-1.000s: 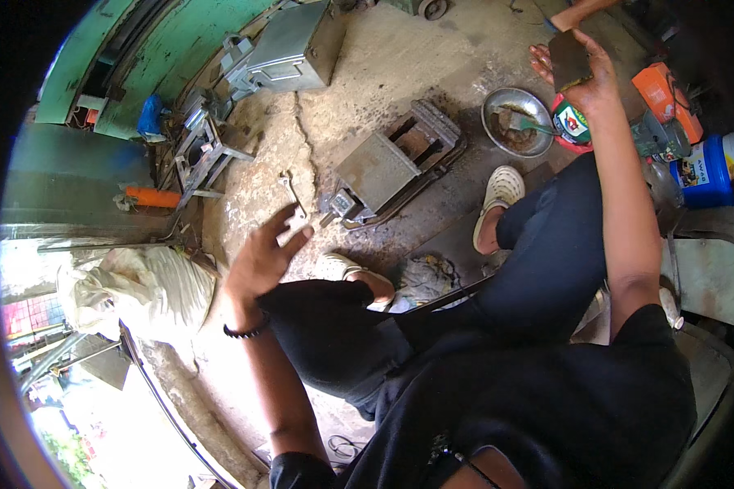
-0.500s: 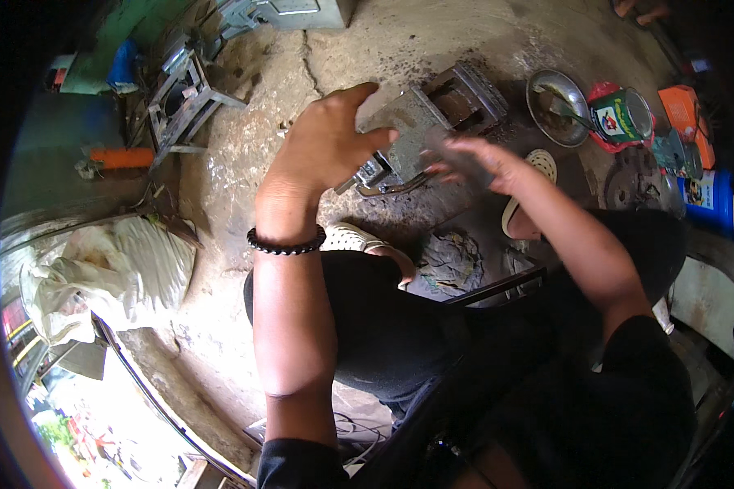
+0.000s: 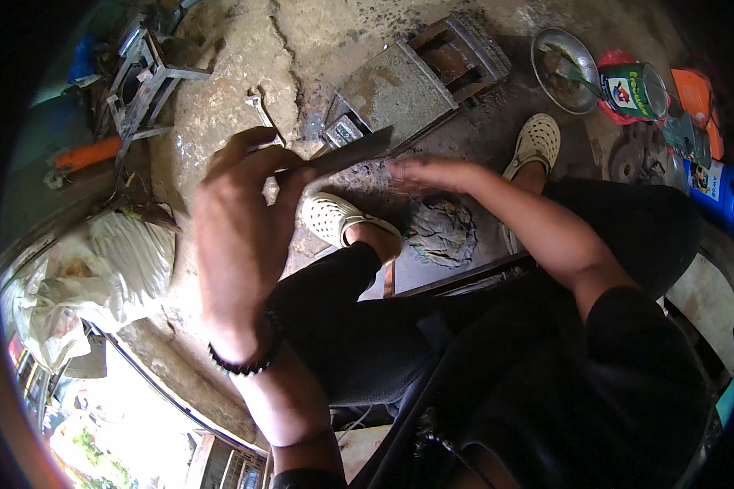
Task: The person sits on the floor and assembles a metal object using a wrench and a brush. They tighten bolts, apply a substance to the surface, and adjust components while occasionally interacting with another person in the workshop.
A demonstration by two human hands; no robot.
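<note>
My left hand (image 3: 249, 220), a dark beaded bracelet on its wrist, is closed on a flat dark strip (image 3: 355, 153). The strip's free end points right, above the floor; its material is not clear. My right hand (image 3: 432, 175) is just right of the strip and apart from it, its fingers smeared by motion. Beyond both hands a heavy grey metal block (image 3: 395, 90) with an open, frame-like end lies on the floor. An adjustable wrench (image 3: 263, 114) lies left of the block. Near my right hand, between my feet, is a crumpled grey cloth-like bundle (image 3: 442, 232).
A metal bowl (image 3: 563, 72) with a tool in it, a green can (image 3: 632, 91), an orange box (image 3: 695, 94) and a blue container (image 3: 709, 191) stand at the right. At the left are a metal stand (image 3: 143, 90) and a white sack (image 3: 126, 265). My cream clogs (image 3: 342, 218) flank the bundle.
The dark thing that was blurred at my right hand is now in my left hand, which has closed and come nearer and left. My right hand has moved left and nearer. The view has shifted.
</note>
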